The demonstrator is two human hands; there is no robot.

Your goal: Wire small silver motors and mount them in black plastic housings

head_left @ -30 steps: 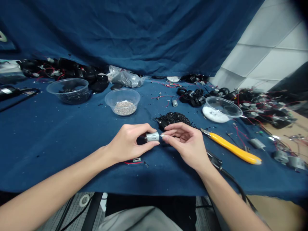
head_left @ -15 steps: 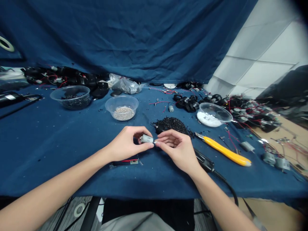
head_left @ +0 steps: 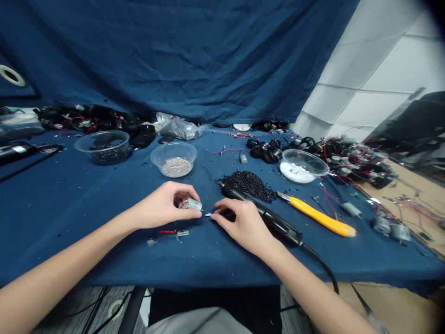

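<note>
At the frame's centre, the left hand [head_left: 162, 205] clamps a small, silver-grey, cylindrical metal motor [head_left: 193, 204] between thumb and fingers, while the right hand [head_left: 245, 223] pinches a tiny white rod-shaped piece [head_left: 208, 215] apart from it, beside a long, glossy black tool [head_left: 278, 221] lying on matte blue cloth [head_left: 104, 185].

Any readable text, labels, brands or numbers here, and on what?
None can be read.
Far-left black tool: pale patch, possibly a label, too blurred.
Motor in the left hand: no legible marking.
Yellow knife: no legible marking.
</note>
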